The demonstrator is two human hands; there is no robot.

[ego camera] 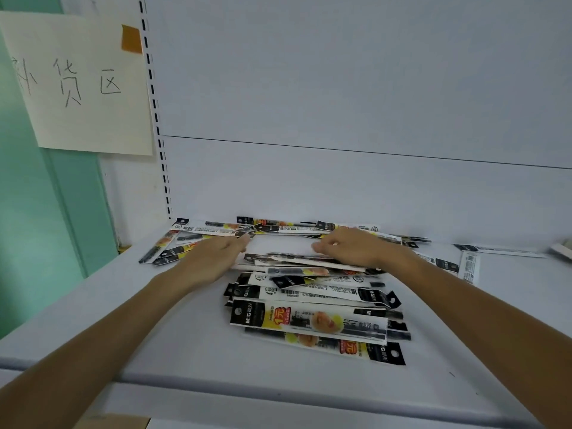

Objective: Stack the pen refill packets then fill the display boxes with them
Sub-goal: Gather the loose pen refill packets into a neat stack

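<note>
Fingers (236, 244) of our left hand (213, 255) lie nearly straight and close together, their tips touching a packet in the far row of pen refill packets (278, 228) that runs along the back panel (340, 187); they hold nothing that we can see. Our right hand (349, 247) rests on the rear edge of the main pile of packets (309, 308), its fingers curled down and inward, but blur smears the tips and we cannot tell whether they pinch a packet or only press on it. This pile lies loose and crisscrossed in the middle of the white shelf (185, 345), between our 2 forearms. We see left-side packets (167, 250) partly covered by the left hand, and right-side packets (469, 266) spread beyond the right forearm. At the far right a pale object (561, 250) is cut off by the frame edge. On the wall hangs a handwritten paper sign (83, 88) with orange tape (131, 38), its left side cut off
</note>
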